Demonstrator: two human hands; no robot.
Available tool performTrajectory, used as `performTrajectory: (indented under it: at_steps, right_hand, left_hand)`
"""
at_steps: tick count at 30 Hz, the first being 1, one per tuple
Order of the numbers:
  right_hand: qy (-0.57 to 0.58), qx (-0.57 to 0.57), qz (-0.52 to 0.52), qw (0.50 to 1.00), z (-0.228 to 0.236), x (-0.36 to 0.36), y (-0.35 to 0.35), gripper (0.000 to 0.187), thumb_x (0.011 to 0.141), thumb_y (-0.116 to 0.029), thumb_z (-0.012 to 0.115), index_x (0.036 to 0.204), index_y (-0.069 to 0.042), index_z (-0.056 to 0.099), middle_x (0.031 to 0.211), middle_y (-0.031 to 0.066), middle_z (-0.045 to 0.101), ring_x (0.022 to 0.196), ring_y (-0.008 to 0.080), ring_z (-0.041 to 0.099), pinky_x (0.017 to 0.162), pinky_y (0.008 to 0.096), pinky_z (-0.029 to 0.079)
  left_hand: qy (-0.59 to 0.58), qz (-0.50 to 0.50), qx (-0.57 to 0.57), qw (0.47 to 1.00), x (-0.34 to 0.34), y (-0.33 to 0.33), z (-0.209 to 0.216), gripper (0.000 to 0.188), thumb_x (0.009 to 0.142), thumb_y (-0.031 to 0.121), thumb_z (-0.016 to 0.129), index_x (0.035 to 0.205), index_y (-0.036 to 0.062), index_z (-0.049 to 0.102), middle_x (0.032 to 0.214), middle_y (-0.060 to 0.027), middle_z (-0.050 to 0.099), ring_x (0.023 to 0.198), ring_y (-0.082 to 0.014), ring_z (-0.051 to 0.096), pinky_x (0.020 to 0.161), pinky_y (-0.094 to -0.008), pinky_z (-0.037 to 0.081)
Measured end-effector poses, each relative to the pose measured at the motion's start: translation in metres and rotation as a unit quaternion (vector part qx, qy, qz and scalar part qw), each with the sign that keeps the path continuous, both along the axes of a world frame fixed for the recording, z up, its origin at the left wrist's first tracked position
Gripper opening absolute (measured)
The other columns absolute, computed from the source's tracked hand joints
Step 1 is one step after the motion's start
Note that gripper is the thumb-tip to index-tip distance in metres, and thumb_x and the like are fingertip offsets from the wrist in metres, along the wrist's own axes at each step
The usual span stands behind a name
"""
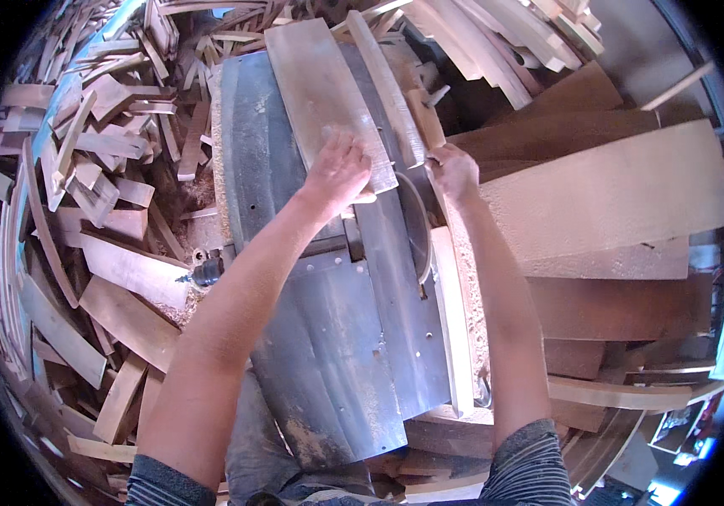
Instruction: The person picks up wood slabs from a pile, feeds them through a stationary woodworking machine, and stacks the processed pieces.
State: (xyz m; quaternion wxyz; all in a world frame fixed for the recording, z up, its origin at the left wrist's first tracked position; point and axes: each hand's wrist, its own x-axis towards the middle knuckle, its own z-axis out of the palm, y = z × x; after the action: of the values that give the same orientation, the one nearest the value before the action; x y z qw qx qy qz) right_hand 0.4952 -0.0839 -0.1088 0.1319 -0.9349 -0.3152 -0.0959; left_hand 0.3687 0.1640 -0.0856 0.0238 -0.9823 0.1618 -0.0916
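Note:
My left hand point(341, 169) lies over the near end of a wide wooden board point(320, 76), its fingers curled on the top face. A small pale bit of wood point(365, 199) shows under the palm. To the right, my right hand point(455, 174) is closed at the near end of a narrow wooden strip point(386, 88), against the wooden guide point(425, 116); its fingertips are partly hidden. Both pieces rest on a metal saw table point(320, 337). A round saw blade point(415, 221) stands up through the table, close to both hands.
Offcuts point(109, 152) are heaped along the left. Wide boards point(606, 198) are stacked at the right, with more planks point(480, 42) at the far right. A drill chuck with a bit point(206, 271) juts from the table's left side. A pale strip point(453, 320) lies along the guide, beside sawdust.

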Motion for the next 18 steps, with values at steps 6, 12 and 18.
performTrajectory:
  at_steps: [6,12,18]
  right_hand:
    - [0.139,0.006,-0.013,0.99,0.012,0.057,0.02,0.029,0.088,-0.028,0.068,0.097,-0.001,0.073,0.089,0.0203,0.073,0.087,0.0367,0.071,0.077,0.0442,0.055]
    - [0.154,-0.182,-0.101,0.966,0.03,0.056,0.075,0.048,0.083,-0.048,0.072,0.092,-0.001,0.072,0.095,0.0227,0.073,0.094,0.0388,0.071,0.083,0.0476,0.055]
    - [0.289,0.02,-0.132,0.948,0.109,0.068,0.021,0.019,0.087,-0.024,0.073,0.081,-0.006,0.07,0.072,0.0075,0.067,0.058,0.0199,0.061,0.054,0.0399,0.05]
  left_hand:
    - [-0.029,0.05,-0.088,0.994,-0.008,0.091,-0.015,0.066,0.077,0.057,0.078,0.114,0.0034,0.072,0.135,-0.0164,0.061,0.137,-0.039,0.048,0.12,-0.054,0.029]
    - [-0.004,0.095,-0.101,0.99,-0.043,0.157,-0.022,0.079,0.079,0.062,0.076,0.131,0.0039,0.06,0.146,-0.0211,0.051,0.143,-0.0418,0.04,0.12,-0.0553,0.032]
    - [0.08,0.161,-0.2,0.963,-0.065,0.197,-0.004,0.086,0.077,0.057,0.081,0.14,0.0045,0.053,0.159,-0.0266,0.032,0.148,-0.0414,0.033,0.121,-0.0479,0.032]
